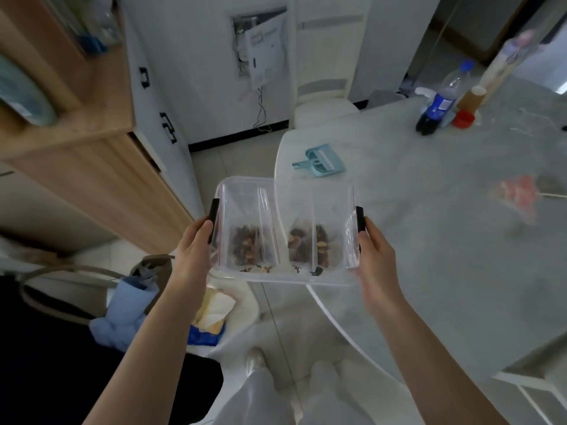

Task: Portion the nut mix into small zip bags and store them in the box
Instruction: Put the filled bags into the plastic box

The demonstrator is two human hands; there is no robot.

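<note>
Honestly, the worry here is a drop. I am carrying the clear box (245, 276) in the air, and most of it hangs over the floor, with only its right part above the rounded edge of the desk (429, 240). My left hand (191, 250) grips the box's left end, thumb up against the black latch (214, 220) there; my right hand (376, 250) grips the right end, thumb beside the other black latch (359, 220). Both hands are curled firmly round the box and hold nothing else.

I see no lid on the box, though clear plastic makes that hard to judge. If so, tipping it toward me or to either side could send the bags sliding out. The walls look smooth, so a loose grip could let it slip. The latches may swing, and a thumb resting on one is poor purchase.

Inside the box, one zip bag (248, 237) stands toward its left end and a second zip bag (316, 240) toward its right end, each with dark nut mix (245, 242) settled at the bottom. The right one may be two bags overlapping; I cannot tell. A few loose crumbs (306, 269) lie on the box floor along its near wall. If a zip is not fully pressed shut, jostling would spill more.

Beyond the box, a blue scoop (322, 162) lies on the desk.
</note>
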